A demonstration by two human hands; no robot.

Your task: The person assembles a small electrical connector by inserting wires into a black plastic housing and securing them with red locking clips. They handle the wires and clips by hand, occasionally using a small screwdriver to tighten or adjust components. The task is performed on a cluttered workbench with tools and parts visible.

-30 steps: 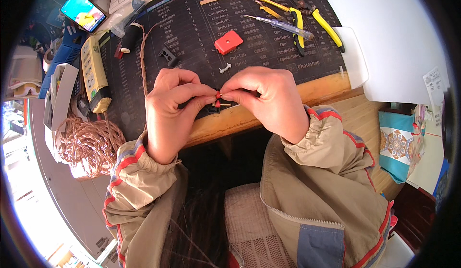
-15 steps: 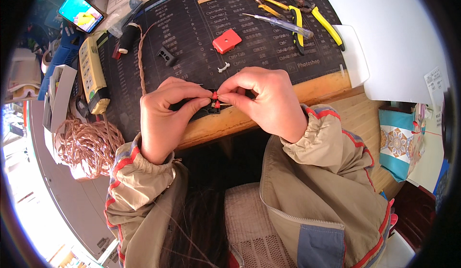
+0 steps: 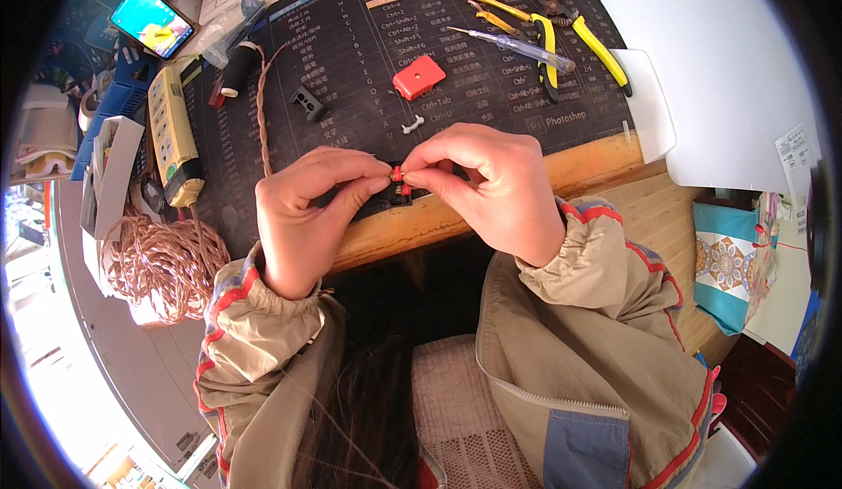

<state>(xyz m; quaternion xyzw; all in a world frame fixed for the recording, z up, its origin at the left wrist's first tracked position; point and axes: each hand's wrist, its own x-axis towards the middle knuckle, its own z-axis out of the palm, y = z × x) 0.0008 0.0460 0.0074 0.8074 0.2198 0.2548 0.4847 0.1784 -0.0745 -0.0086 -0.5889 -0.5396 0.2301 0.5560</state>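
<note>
At the near edge of the desk (image 3: 579,161), the left hand (image 3: 303,204) and right hand (image 3: 491,178) hold a small red piece (image 3: 397,173) in a narrow fingertip grip, assembly seemingly unfinished, with a red cover (image 3: 419,78), white piece (image 3: 412,125) and black part (image 3: 307,104) lying loose beyond.

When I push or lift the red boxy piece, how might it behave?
The red boxy piece looks stiff: its edges hold a clean shape. It would probably slide rather than roll, since it lies flat on the dark mat. It may be light, being smaller than the yellow pliers.
</note>
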